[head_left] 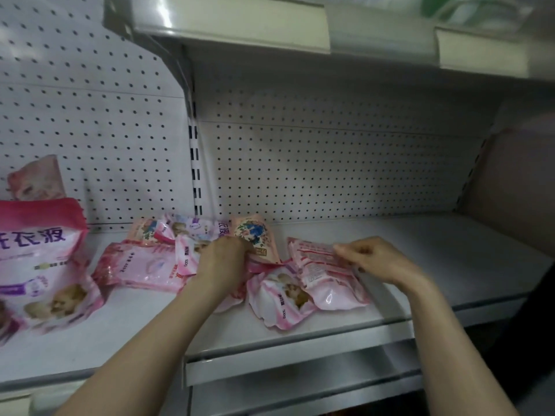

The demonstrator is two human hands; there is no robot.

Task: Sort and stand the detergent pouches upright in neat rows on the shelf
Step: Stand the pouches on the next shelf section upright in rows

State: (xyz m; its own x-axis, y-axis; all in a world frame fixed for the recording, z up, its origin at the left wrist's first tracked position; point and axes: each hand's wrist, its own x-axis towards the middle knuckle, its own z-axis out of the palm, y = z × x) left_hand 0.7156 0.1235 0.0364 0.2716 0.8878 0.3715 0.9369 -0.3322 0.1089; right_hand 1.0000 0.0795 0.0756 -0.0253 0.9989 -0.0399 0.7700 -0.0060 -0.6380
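In the middle of the white shelf (420, 253), both bare hands are down among a heap of pink detergent pouches. The left hand (220, 262) has its grip closed, fingers curled into the pile, pinching the lower edge of the peach pouch with the blue flower print (255, 235), which leans tilted against the pegboard back wall (330, 163). The right hand (377, 259) has its fingertips pinched on the top edge of a pale pink pouch (315, 259) lying flat just right of the flowered one; that grip is closed on the pouch's seam.

Under that pale pouch and towards the shelf's front edge, another crumpled pink-and-white pouch (279, 301) lies on its side. Left of the flowered pouch, a flat pink pouch (141, 265) lies face up, and behind it, touching the back wall, a lilac-and-pink pouch (186, 229) lies slumped over more pouches.

Well to the left of the flowered pouch, on the neighbouring shelf section, a large pink pouch with purple lettering (42, 265) stands upright, and behind it a smaller pink pouch (36, 178) leans against the pegboard. The stretch of shelf right of the heap is bare. Above, the upper shelf's (234, 28) price rail overhangs everything.
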